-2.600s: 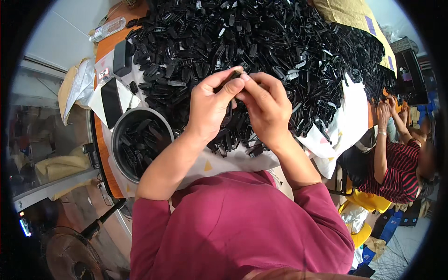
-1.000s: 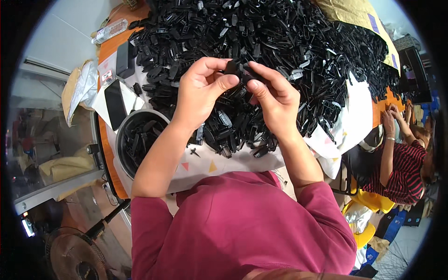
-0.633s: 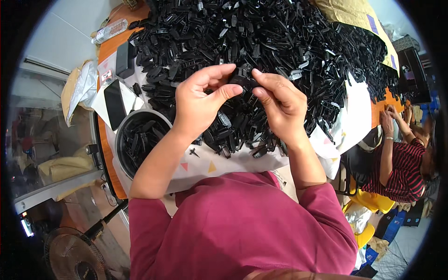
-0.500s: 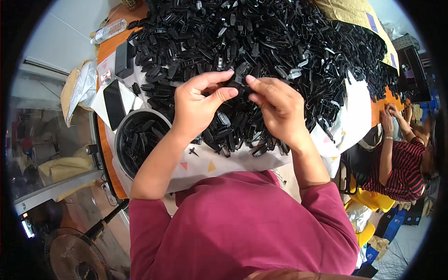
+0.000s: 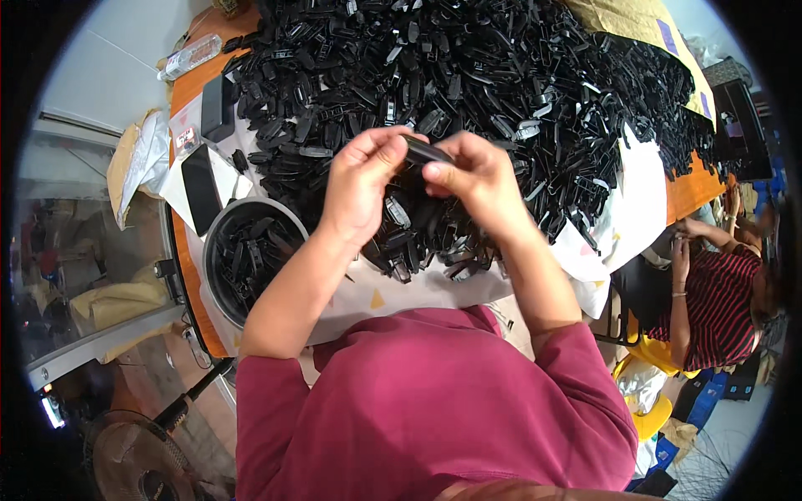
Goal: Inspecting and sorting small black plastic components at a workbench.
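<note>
Between my two hands is a small, elongated black plastic part (image 5: 428,151), held nearly level above a heap of similar parts. My left hand (image 5: 365,171) pinches its left end between thumb and fingers. On the right end, my right hand (image 5: 470,173) is closed with the thumb in front. The fingers cover both ends, so its full shape is hidden. Beneath and beyond the hands spreads the large heap of black plastic parts (image 5: 334,75). A round grey bowl (image 5: 219,288) with several black parts inside stands beside my left forearm.
A phone (image 5: 201,190), a black box (image 5: 219,107) and a clear bottle (image 5: 190,57) lie along the table's left side. A yellowish sack (image 5: 626,21) is at the far right. Another person in a striped shirt (image 5: 717,301) sits at right. A fan (image 5: 138,455) stands lower left.
The black part has turned, now showing a long smooth side. My left hand has moved slightly right and my right hand slightly left, closer together. The other person's hands have moved lower.
</note>
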A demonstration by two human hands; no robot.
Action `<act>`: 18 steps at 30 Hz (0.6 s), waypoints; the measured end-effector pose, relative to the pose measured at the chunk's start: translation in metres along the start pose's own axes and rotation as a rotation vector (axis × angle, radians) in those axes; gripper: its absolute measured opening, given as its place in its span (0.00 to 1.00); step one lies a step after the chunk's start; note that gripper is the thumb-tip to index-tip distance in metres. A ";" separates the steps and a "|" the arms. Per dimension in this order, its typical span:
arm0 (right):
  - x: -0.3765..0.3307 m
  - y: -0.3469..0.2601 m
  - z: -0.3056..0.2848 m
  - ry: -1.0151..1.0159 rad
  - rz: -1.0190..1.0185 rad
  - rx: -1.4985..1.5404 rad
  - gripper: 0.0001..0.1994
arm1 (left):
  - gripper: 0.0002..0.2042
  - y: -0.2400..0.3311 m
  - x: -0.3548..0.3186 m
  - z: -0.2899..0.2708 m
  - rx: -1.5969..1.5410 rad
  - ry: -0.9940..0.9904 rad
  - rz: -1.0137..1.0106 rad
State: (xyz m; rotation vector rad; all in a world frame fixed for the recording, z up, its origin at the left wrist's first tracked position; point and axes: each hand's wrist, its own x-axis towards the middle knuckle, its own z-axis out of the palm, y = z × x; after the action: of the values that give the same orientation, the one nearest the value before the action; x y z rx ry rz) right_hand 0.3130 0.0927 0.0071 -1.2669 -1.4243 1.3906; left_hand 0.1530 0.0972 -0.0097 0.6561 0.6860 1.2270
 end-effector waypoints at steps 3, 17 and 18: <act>0.056 0.016 -0.033 0.236 -0.400 -0.758 0.10 | 0.08 0.015 0.020 -0.016 0.208 0.274 0.073; 0.133 0.029 -0.084 0.429 -0.382 -1.425 0.10 | 0.16 0.004 0.084 -0.026 1.987 0.126 0.122; 0.128 0.031 -0.085 0.496 -0.430 -1.340 0.10 | 0.16 0.005 0.086 -0.024 1.983 0.122 0.124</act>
State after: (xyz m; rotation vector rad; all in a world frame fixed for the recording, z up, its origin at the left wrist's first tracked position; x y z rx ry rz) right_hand 0.3714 0.2337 -0.0283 -1.6981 -2.0947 -0.3521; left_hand 0.1482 0.1835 -0.0310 2.2086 1.9340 0.2814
